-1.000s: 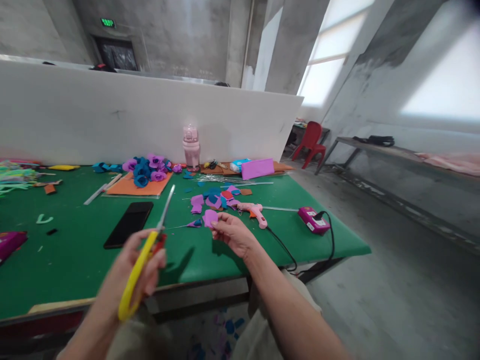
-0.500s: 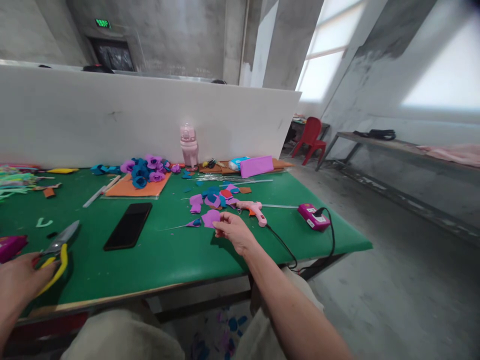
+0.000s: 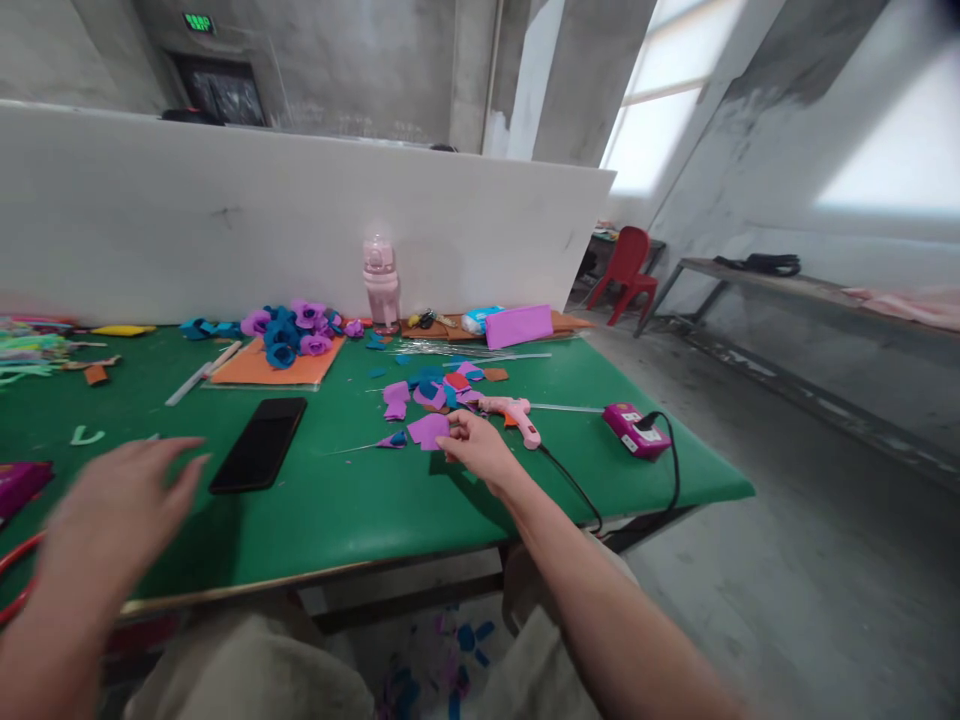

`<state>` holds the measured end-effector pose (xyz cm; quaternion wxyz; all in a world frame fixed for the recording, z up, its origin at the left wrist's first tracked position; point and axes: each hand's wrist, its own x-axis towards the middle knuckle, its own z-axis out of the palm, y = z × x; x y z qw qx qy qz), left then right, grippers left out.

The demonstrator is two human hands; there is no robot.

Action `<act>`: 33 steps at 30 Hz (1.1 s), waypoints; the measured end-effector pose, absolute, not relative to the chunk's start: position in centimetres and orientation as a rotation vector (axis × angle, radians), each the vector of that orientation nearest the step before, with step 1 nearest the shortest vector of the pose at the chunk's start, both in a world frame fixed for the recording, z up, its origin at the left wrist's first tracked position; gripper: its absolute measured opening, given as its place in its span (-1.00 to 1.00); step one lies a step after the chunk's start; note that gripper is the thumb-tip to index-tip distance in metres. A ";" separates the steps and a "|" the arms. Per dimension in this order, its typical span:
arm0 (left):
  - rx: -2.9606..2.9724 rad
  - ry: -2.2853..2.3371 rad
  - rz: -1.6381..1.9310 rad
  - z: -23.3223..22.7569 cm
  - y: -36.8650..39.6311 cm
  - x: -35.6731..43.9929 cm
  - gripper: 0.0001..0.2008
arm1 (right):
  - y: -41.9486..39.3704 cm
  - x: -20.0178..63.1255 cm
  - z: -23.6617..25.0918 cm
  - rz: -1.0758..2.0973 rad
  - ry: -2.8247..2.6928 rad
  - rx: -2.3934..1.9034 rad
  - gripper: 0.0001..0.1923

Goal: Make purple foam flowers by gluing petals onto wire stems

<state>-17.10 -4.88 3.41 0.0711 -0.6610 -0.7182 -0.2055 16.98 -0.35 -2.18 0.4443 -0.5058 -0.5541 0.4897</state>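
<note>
My right hand [image 3: 476, 447] rests on the green table [image 3: 360, 500] and pinches the right edge of a purple foam piece [image 3: 427, 430], which lies flat. Beside it is a thin wire with a purple-and-blue tip [image 3: 390, 440]. My left hand [image 3: 120, 500] hovers blurred over the near left of the table, fingers spread and holding nothing. A black phone [image 3: 259, 457] lies just to its right. The scissors are not clearly in view; a red curved bit [image 3: 15, 565] shows at the left edge.
A pink glue gun [image 3: 514, 412] and its magenta plug block [image 3: 634, 432] lie right of my right hand. Foam scraps [image 3: 439, 385], foam flowers [image 3: 292, 335] on an orange sheet, a pink bottle [image 3: 381, 280] and a white partition [image 3: 225, 220] stand behind. A red chair [image 3: 628, 272] is beyond.
My left hand carried the yellow scissors to the near left of the table, let them go and now lifts away open. My right hand lowered the purple piece onto the table.
</note>
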 end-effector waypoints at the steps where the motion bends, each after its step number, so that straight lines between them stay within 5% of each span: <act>1: -2.169 -2.093 -0.630 4.3 -4.4 -14.1 -0.66 | 0.1 17.1 -2.3 1.180 -1.397 -1.268 -0.78; 6: -2.681 -1.994 -1.036 4.0 0.1 -3.4 -0.71 | 2.4 17.3 -2.9 1.169 -1.410 -1.232 -0.76; 12: -2.708 -2.292 -1.694 -0.4 2.7 -0.6 -0.57 | 3.8 16.2 -4.0 1.160 -1.498 -1.142 -0.78; 19: -2.645 -2.235 -1.496 -0.8 2.8 -0.7 -0.83 | 3.7 15.0 -4.1 1.199 -1.522 -1.106 -0.76; 26: -2.571 -2.260 -1.494 -0.7 2.9 -0.9 -0.84 | 2.9 15.9 -3.0 1.264 -1.341 -1.165 -0.75; 33: -2.477 -2.304 -1.768 -0.7 3.4 -1.1 -0.85 | 3.6 16.6 -3.4 0.728 -1.627 -1.321 -0.83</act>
